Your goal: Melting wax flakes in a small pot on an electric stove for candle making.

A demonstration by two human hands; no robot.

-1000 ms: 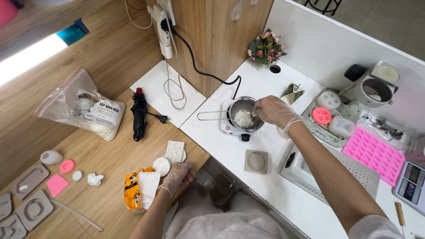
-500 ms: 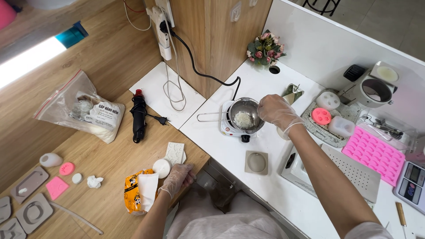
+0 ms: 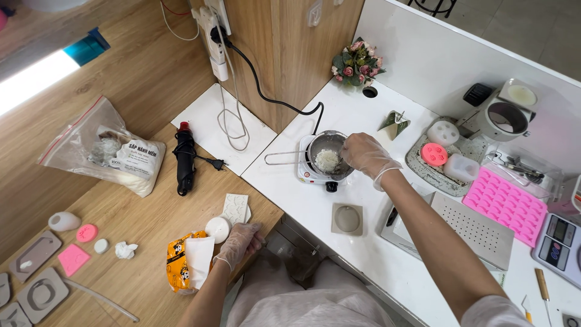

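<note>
**Gloved right hand over the melting pot, left hand resting at the wooden desk edge**

The right hand point(image 3: 365, 154) hangs over the rim of the small steel pot point(image 3: 327, 151), fingers curled as if pinching something thin; what its grip holds cannot be told. The pot sits on a little white hot plate point(image 3: 310, 175) near the left edge of the white desk point(image 3: 363, 242), its long handle pointing left toward that edge. Inside lies a heap of white flakes point(image 3: 327, 161), covering part of the bottom.

The left hand point(image 3: 241, 241) lies loosely curled on the front edge of the wooden desk point(image 3: 133, 212), grip slack, touching a white paper packet point(image 3: 198, 259) and just beside a round white disc point(image 3: 217, 229).

In front of the hot plate the white desk has open room, broken only by a square grey mould point(image 3: 347, 218). Toward the right edge a grey tray point(image 3: 417, 163) holds a pink round piece and white moulds, and a pink silicone mould point(image 3: 507, 204) lies beside it
</note>
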